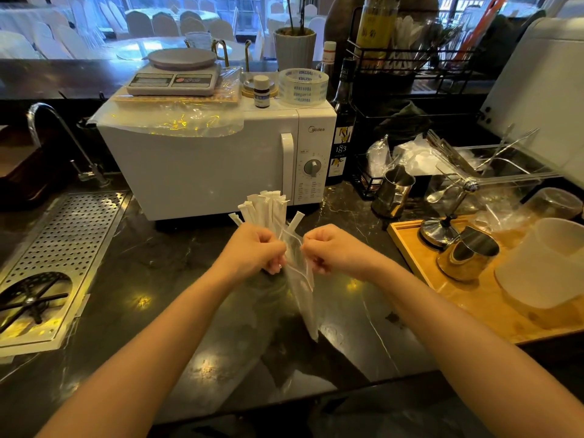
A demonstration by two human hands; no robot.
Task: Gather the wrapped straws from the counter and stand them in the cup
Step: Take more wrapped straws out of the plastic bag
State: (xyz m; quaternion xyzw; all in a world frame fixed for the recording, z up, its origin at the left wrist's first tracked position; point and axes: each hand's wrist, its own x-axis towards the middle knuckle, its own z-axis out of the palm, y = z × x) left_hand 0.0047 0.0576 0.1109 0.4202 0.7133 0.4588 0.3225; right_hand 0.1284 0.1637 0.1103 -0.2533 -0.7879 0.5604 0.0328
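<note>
In the head view both hands are raised above the middle of the dark marble counter (158, 279), just in front of the white microwave (196, 165). The left hand (257, 249) is curled tight around a bundle of wrapped straws (267, 207), whose upper ends fan out above the fist. The right hand (325, 248) is also closed, pinching the edge of a thin clear plastic bag (303, 289) that hangs down between the two hands; whether it touches the straws themselves I cannot tell. No loose straws show on the open counter, so the gathering looks mostly done — the bundle is in hand. What remains is the standing: the straws are in no cup yet. A frosted plastic cup (543, 263) sits on the wooden tray (493, 311) by the counter's right edge — a likely target, though that is only a guess.
</note>
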